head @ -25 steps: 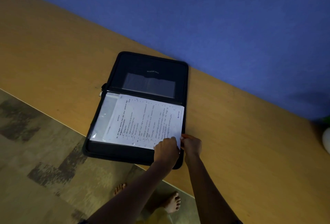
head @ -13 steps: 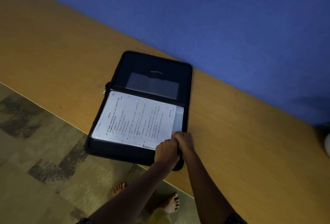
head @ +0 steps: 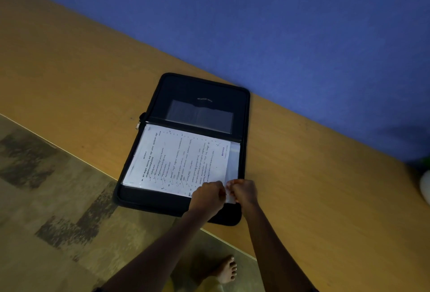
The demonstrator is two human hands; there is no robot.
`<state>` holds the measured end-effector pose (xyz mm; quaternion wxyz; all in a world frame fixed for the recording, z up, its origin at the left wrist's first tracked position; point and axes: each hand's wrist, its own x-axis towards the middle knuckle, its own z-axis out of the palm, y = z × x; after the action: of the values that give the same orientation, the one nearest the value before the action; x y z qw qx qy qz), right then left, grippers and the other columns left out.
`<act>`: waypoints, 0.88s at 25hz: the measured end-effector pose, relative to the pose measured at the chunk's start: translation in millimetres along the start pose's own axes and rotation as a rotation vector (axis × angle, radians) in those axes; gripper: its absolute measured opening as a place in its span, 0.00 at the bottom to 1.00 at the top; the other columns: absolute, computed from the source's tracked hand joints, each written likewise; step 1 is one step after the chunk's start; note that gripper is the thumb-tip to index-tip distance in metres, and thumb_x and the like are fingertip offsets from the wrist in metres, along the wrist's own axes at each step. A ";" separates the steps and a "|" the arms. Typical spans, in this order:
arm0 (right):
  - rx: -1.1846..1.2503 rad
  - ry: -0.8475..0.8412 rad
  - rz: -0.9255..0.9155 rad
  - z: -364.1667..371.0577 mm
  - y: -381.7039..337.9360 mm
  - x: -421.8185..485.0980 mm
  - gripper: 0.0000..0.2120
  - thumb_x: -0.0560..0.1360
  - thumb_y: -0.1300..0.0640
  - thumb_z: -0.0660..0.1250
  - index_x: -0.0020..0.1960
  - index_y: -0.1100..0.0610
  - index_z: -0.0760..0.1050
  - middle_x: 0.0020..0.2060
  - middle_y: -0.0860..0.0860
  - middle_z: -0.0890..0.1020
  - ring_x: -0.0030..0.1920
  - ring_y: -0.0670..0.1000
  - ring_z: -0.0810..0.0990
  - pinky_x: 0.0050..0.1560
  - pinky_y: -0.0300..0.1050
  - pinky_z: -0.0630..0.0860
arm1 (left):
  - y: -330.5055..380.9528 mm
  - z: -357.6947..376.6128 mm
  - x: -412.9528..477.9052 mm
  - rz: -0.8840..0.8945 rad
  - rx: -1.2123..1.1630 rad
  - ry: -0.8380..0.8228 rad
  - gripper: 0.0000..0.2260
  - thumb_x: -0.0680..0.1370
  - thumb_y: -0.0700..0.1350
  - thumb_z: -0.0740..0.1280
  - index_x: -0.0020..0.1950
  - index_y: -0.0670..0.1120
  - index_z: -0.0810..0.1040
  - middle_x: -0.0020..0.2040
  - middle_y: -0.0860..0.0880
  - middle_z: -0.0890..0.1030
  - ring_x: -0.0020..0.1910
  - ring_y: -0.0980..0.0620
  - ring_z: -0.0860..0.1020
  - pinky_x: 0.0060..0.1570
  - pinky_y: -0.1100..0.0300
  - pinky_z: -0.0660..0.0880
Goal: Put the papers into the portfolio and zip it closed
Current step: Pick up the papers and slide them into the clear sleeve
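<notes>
Head view, portfolio [head: 181,91]: a black zip case is laid open flat on the table, its near-left corner overhanging.
Papers [head: 183,161]: printed sheets lie in the near half, partly inside a clear sleeve [head: 234,156].
Handling: judged light, floppy and easily creased; best held at 1 corner.
Left hand [head: 208,196]: curled, pinching the papers' corner.
Right hand [head: 244,191]: curled, pinching the sleeve's corner.
Surroundings: wooden table [head: 302,175], blue wall [head: 279,24], patterned floor [head: 46,198].

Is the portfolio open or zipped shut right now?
Open. The portfolio lies spread flat, both halves showing, paper on the near half; left hand and right hand pinch the paper's corner.
</notes>
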<state>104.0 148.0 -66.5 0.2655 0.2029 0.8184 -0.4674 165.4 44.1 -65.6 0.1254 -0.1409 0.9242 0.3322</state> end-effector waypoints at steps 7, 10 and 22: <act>-0.124 0.006 -0.102 -9.5 30.5 -21.7 0.07 0.73 0.65 0.69 0.48 0.60 0.84 0.42 0.51 0.84 0.40 0.46 0.79 0.36 0.33 0.73 | -54.5 -35.1 -6.2 -0.056 -0.087 0.079 0.08 0.79 0.48 0.65 0.53 0.47 0.80 0.47 0.49 0.85 0.42 0.52 0.82 0.44 0.55 0.81; -0.244 0.098 -0.132 -13.6 38.8 -29.4 0.09 0.73 0.65 0.68 0.50 0.59 0.84 0.44 0.51 0.85 0.42 0.47 0.79 0.33 0.31 0.71 | -93.0 -71.3 -3.7 -0.157 -0.043 0.243 0.06 0.78 0.45 0.65 0.51 0.45 0.80 0.46 0.46 0.84 0.42 0.47 0.81 0.41 0.55 0.79; 0.602 0.275 0.299 33.7 91.4 -74.1 0.04 0.74 0.65 0.70 0.46 0.65 0.80 0.41 0.63 0.83 0.42 0.60 0.81 0.48 0.55 0.81 | -183.1 -130.1 5.7 -0.616 -0.131 0.266 0.18 0.74 0.44 0.64 0.61 0.35 0.73 0.58 0.33 0.75 0.58 0.33 0.73 0.59 0.44 0.71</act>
<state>222.8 156.3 -94.5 0.1469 0.4505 0.6333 -0.6119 205.1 -176.9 -76.1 0.0891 -0.4634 0.8232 0.3159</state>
